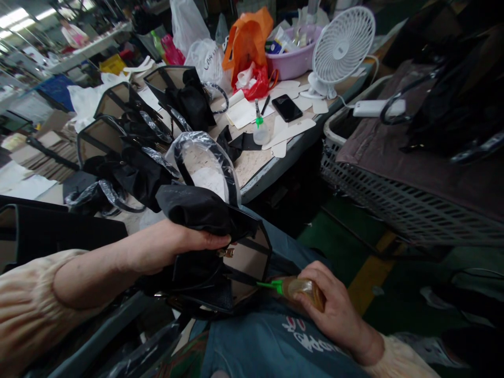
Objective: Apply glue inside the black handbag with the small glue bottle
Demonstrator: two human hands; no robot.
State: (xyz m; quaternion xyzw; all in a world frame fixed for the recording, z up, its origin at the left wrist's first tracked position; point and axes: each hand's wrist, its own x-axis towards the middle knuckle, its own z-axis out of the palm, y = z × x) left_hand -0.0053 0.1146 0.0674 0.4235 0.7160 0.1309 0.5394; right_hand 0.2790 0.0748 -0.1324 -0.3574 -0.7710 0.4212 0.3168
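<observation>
Amber liquid in green-tipped bottle

Both bare hands closed in a grip, held low in front of the body.
From where I stand, the left forearm slants inward and slightly upward, bare beyond its gathered cream sleeve; the left hand is clenched, one digit lying nearly straight, the other fingers mostly out of sight. Opposite, the right hand angles inward, its fingers curled round, its thumb across the near side, and the right wrist showing just past the cuff.
</observation>
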